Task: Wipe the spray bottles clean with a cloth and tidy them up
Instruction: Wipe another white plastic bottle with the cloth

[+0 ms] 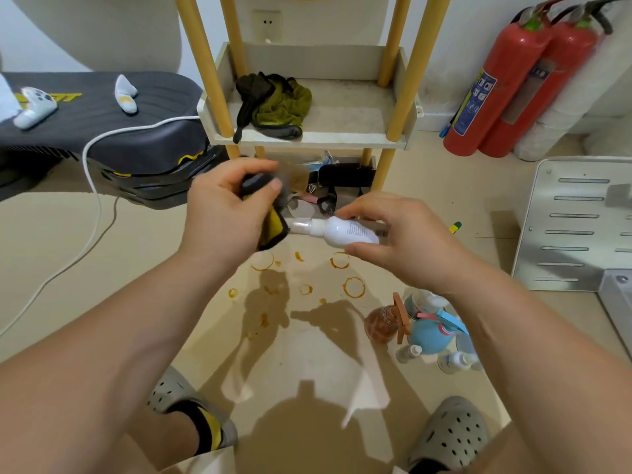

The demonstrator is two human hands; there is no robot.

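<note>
Spray bottle (345, 231) in right hand (403, 241) (sideways)

Utility rm: wooden shelf (325, 140), fire extinguishers (496, 80), wall socket (267, 23).

Bright, even indoor light from above and ahead, throwing soft overlapping shadows of both arms onto the stained surface (307, 357), toward the viewer. Motion blur over the cloth (272, 234) at the left hand (222, 213), a pale highlight on the white bottle (345, 232), smeared focus on the bottles (427, 333) at lower right. Strong wide-angle bending at the edges, with posts (200, 63) leaning outward, forearms swelling and a dull sheen on the metal panel (578, 227).
</note>
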